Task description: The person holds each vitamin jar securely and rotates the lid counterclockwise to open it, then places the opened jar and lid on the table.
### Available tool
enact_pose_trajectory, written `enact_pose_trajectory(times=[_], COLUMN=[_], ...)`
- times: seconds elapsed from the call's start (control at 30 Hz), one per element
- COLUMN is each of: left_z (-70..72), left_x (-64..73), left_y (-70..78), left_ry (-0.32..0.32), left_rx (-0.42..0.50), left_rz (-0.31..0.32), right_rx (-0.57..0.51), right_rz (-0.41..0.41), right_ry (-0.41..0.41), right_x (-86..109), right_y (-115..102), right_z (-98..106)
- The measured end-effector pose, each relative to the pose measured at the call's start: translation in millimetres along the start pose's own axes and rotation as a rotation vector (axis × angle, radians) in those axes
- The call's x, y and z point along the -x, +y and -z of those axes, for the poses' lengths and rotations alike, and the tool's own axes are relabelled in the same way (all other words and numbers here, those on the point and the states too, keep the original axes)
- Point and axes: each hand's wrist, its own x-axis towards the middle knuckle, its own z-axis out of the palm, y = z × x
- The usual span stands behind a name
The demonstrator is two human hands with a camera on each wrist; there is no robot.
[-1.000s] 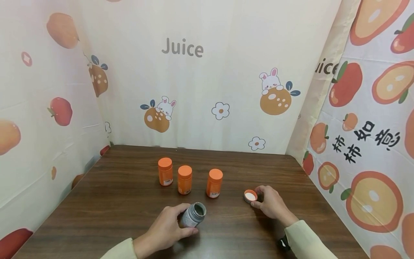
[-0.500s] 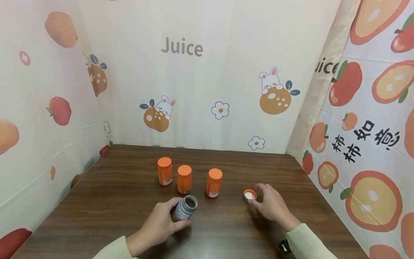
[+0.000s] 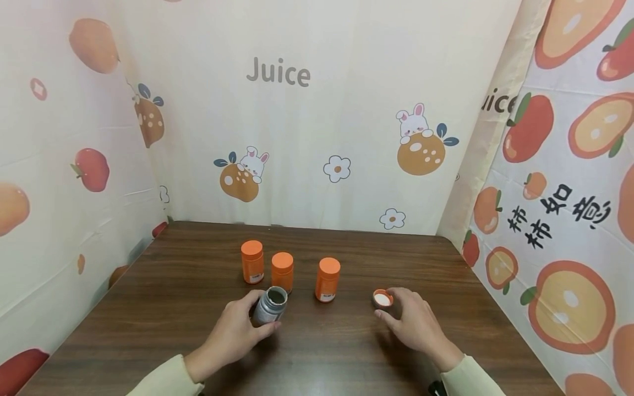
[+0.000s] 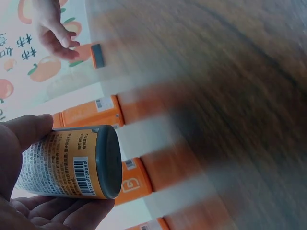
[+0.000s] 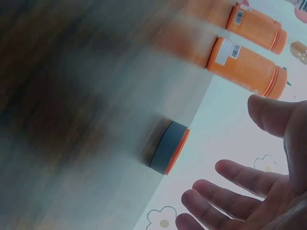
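Observation:
My left hand (image 3: 229, 334) grips a grey uncapped bottle (image 3: 270, 306), thumb on one side and fingers on the other. Its mouth faces up, leaning slightly right. In the left wrist view, a label with a barcode covers the bottle's side, and its base is held above the table. A grey cap (image 3: 383, 299) lies upside down on the table, orange rim and white lining upward. Beside it is my right hand (image 3: 415, 324), with relaxed, spread fingers. The right wrist view shows a gap between these fingers and the cap (image 5: 169, 147).
Three orange lidded bottles stand behind the grey one: a left bottle (image 3: 252, 262), a middle bottle (image 3: 283, 269) partly hidden by it, and a right bottle (image 3: 328, 280). Printed curtains (image 3: 317, 121) enclose the brown wooden table (image 3: 337, 352). A small black object (image 3: 437, 388) shows near the right sleeve.
My left hand has carried the grey bottle leftward and a little away from me, toward the middle orange bottle. The right hand has shifted slightly beside the cap, which stays put.

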Motion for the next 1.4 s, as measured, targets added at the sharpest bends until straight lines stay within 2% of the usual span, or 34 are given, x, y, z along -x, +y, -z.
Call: enact_pose_trajectory(times=[0.17,0.5,0.63,0.97,1.2,1.4], left_z=[4.0,15.1,21.5,31.9,37.2,41.1], left_x=[-2.7,-7.8,-10.1,-14.1,-17.8,-21.8], left_y=[-2.6,-12.7,-18.0,-29.6,-37.5,-46.6], left_ry=[0.023,0.077,0.088,0.117,0.143,0.157], left_rx=[0.026,-0.034,-0.049,-0.078,-0.11,-0.12], left_rz=[0.03,0.006,0.016,0.041,0.053,0.067], right_rx=[0.007,0.018,0.016,-0.029,-0.04,-0.052], right_rz=[0.023,0.067,0.093,0.15,0.243,0.296], right_ry=[0.035,0.075,0.09,0.065,0.076,0.051], right_x=[5.6,18.4,23.7,37.7,44.3,48.7], right_y=[-4.0,-14.2,-16.9,-20.8,-22.7,-25.0], right_z=[1.2,3.3,3.1,4.7,4.8,3.6])
